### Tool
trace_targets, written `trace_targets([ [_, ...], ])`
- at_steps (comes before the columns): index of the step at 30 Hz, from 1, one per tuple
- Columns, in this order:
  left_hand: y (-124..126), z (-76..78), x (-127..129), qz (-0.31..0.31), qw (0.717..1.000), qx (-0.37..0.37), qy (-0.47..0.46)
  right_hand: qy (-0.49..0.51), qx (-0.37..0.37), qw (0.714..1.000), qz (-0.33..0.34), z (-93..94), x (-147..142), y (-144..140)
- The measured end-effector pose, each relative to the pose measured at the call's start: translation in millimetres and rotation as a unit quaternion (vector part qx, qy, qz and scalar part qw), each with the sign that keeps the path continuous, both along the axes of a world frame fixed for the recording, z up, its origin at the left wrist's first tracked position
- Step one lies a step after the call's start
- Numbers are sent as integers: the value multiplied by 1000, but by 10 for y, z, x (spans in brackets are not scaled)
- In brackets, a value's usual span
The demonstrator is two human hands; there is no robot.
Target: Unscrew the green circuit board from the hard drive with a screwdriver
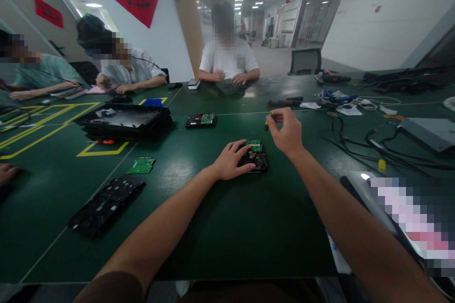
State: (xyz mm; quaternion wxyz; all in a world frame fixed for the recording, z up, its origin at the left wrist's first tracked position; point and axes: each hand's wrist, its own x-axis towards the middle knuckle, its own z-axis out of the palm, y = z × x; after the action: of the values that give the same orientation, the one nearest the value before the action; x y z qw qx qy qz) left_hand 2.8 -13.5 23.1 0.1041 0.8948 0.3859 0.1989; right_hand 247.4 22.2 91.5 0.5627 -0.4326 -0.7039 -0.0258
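A hard drive [261, 162] lies on the green table in front of me, its green circuit board [255, 144] facing up at the far end. My left hand [232, 161] grips it from the left, thumb and fingers spread across its top. In my right hand [285, 130] is a small screwdriver [266, 126] with a yellow and black handle, pinched between thumb and fingers. It points down, above the drive's far right corner. Its thin tip is too faint to tell whether it touches.
Left of me lie a loose green circuit board [141, 165] and a black drive casing [108, 203]. Beyond are another hard drive [201, 120] and a black tray [122, 120]. Cables [377, 144], a metal box [432, 132] and a blurred-out device [408, 218] are right. Several people sit around.
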Motion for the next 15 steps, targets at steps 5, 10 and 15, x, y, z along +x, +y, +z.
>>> trace_targets([
  [5,1,-3,1,-1,1000,3,0,-19,21,1000,-7,14,-7,-17],
  [10,-4,0,0,-2,1000,5,-3,8,11,1000,-9,-7,0,8],
  [15,5,-15,1,-3,1000,7,-1,-21,21,1000,10,0,-2,-11],
])
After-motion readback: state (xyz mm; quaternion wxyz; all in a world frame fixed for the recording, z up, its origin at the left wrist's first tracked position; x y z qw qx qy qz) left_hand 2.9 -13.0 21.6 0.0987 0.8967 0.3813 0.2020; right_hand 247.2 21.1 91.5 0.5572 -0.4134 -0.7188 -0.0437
